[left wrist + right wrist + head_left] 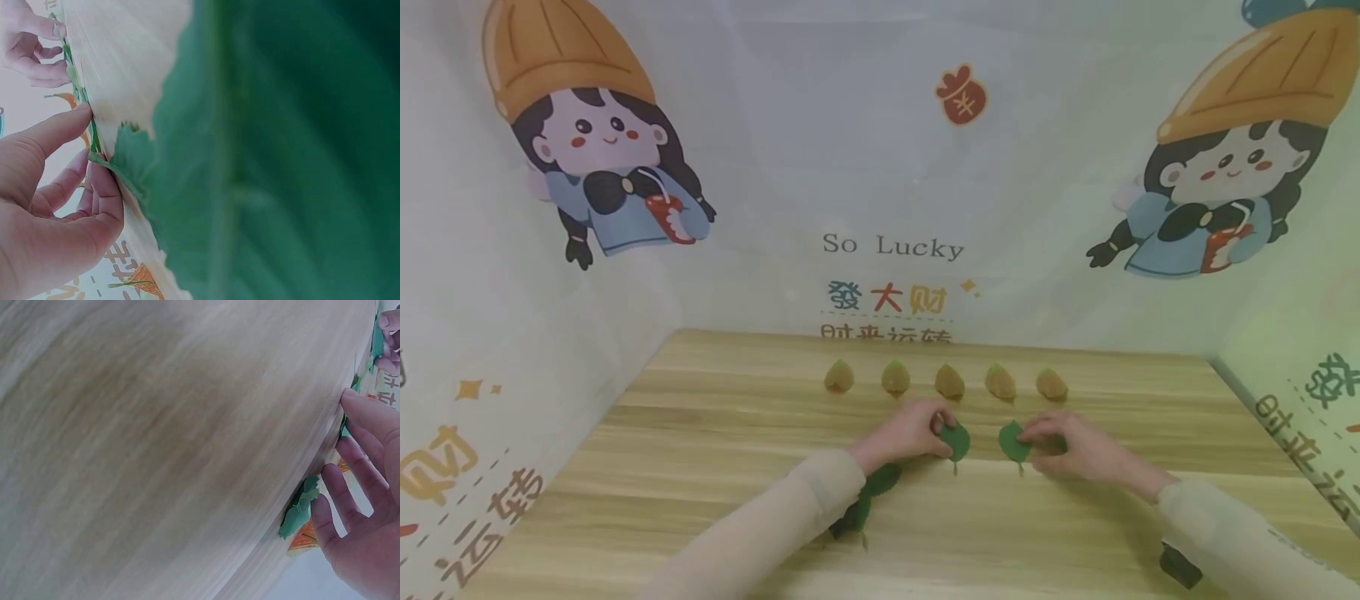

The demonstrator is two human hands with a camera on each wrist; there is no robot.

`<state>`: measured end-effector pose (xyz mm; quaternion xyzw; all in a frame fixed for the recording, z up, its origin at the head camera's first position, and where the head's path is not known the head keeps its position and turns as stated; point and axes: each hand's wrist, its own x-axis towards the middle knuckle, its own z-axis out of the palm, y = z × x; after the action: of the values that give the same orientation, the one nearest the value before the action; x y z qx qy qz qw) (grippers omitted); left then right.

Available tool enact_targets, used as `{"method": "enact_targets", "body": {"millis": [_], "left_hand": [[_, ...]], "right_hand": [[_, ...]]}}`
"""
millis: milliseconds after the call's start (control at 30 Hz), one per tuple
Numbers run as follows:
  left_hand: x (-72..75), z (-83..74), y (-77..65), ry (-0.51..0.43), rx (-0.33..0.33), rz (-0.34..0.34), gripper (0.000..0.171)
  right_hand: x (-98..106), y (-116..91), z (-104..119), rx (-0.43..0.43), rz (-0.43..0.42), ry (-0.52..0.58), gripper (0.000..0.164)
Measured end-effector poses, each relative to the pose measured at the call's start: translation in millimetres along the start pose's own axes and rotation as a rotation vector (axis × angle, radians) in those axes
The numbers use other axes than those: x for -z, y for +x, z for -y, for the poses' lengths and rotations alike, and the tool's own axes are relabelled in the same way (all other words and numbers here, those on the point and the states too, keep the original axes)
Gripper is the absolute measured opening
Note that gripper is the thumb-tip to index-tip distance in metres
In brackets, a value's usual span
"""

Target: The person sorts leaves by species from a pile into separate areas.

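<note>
In the head view my left hand [916, 432] has its thumb and curled fingers at the left edge of a green leaf [957, 443] on the wooden table. To its right, the fingertips of my right hand [1073, 443] touch the edge of a second green leaf [1013, 440], stem towards me. The right wrist view shows the right hand's fingers [369, 478] spread and fairly straight, with another piece of green leaf [299, 509] beside them. Under my left forearm lies a pile of green leaves [868, 504], partly hidden; a large blurred leaf [269, 156] fills much of the left wrist view.
Several orange-brown leaves with green edges, such as the middle leaf [949, 382], form a row behind my hands. The wooden table [700, 417] meets a printed cloth backdrop [880, 167] at the back and sides. A dark object [1180, 567] shows under the right sleeve.
</note>
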<state>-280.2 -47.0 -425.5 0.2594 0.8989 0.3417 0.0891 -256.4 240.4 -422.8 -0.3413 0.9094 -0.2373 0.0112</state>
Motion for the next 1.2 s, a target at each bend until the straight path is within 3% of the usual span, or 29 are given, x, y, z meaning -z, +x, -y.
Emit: {"method": "enact_targets", "body": {"millis": [500,733,967,1200], "left_hand": [[1.2,-1.8,0.3,-0.036,0.035,0.017,0.042],[1.4,-1.4,0.5,-0.045,0.047,0.016,0.043],[1.3,-3.3,1.3,-0.036,0.063,0.028,0.045],[0.5,-3.5,2.9,-0.041,0.059,0.023,0.045]], "right_hand": [[2,-1,6,-0.053,-0.030,-0.012,0.031],[5,8,19,-0.024,-0.054,0.002,0.028],[-5,20,30,0.065,-0.064,-0.044,0.029],[-15,31,34,0.031,-0.009,-0.018,0.035]]}}
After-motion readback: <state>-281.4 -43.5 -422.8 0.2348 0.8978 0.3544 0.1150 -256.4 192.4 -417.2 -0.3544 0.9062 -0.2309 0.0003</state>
